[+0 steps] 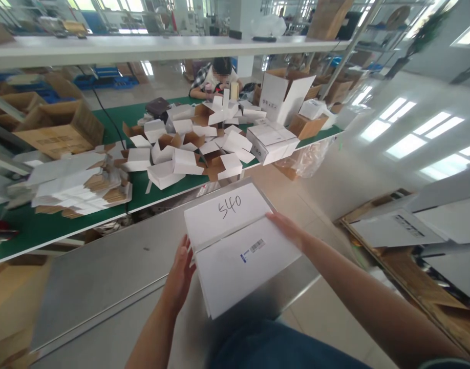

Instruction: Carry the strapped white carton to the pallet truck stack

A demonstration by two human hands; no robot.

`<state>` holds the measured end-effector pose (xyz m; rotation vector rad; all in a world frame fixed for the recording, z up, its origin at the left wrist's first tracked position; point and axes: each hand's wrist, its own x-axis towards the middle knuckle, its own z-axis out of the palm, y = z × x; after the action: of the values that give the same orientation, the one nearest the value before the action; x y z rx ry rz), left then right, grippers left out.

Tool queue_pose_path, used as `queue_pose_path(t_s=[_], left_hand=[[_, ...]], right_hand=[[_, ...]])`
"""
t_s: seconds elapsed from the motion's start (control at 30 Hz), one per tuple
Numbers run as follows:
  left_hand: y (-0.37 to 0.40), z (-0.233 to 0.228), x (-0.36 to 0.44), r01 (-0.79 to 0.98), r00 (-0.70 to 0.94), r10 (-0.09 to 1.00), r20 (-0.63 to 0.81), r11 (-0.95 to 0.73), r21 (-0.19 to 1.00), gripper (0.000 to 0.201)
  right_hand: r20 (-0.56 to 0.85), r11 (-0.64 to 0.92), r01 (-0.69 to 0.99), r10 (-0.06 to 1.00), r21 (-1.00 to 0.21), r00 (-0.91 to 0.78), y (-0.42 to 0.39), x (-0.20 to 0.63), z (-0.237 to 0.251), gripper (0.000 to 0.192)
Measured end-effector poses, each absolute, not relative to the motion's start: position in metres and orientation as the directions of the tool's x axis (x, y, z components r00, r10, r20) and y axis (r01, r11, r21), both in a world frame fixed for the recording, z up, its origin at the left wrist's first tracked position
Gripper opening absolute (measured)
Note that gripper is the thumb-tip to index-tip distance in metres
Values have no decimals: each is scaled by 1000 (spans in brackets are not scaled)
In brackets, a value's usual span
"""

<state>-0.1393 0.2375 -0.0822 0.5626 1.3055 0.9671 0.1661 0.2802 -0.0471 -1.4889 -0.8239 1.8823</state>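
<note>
A white cardboard box (pixel 235 271) with "540" handwritten on its upper panel lies tilted over the metal surface in front of me. Its lower panel carries a barcode label (pixel 257 246) and a small blue mark. My left hand (pixel 182 264) is at the box's left edge, fingers bent against its side. On the opposite edge, my right hand (pixel 286 228) grips with the thumb on top and the other fingers hidden beneath. Whether the box rests on the metal or is lifted slightly, I cannot tell.
Several open white cartons (pixel 177 163) crowd the green table (pixel 115 119) ahead. Flattened cartons (pixel 73 179) are stacked at left, near a brown box (pixel 62 128). A person (pixel 215 77) sits behind the table. White boxes (pixel 398 228) stand on a pallet at right.
</note>
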Motion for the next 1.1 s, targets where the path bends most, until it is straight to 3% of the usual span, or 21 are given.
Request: queue_pose_path(t_s=[0.1,0.3,0.43,0.53,0.7,0.9,1.1], left_hand=[[240,-65,-114,-133,-79,880,-469,457,880,61],[250,-59,-120,85,-157,893,-423,439,895,74],[294,-46,-138,334,-150,951,-269,305,892,69],[339,-39,-138,544,-49,989,-143,147,826,64],[378,-46,-122,760,153,978,-142,-25,650,56],[373,-45,-117,868,232,947,-224,-97,487,45],[373,-40,-115,903,223,939,-262,-97,419,47]], right_hand=[[-619,-638,-73,764,-767,-183,280,166,-50,49],[-613,-622,-76,782,-779,-116,271,182,-49,55],[-600,-597,-104,800,-795,-5,229,210,-51,76],[-665,-657,-149,747,-739,6,180,220,-58,86],[-735,-742,-212,666,-636,-128,116,192,-69,72],[-723,-759,-200,652,-620,-231,108,152,-66,79],[-669,-706,-193,708,-681,-227,108,134,-74,83]])
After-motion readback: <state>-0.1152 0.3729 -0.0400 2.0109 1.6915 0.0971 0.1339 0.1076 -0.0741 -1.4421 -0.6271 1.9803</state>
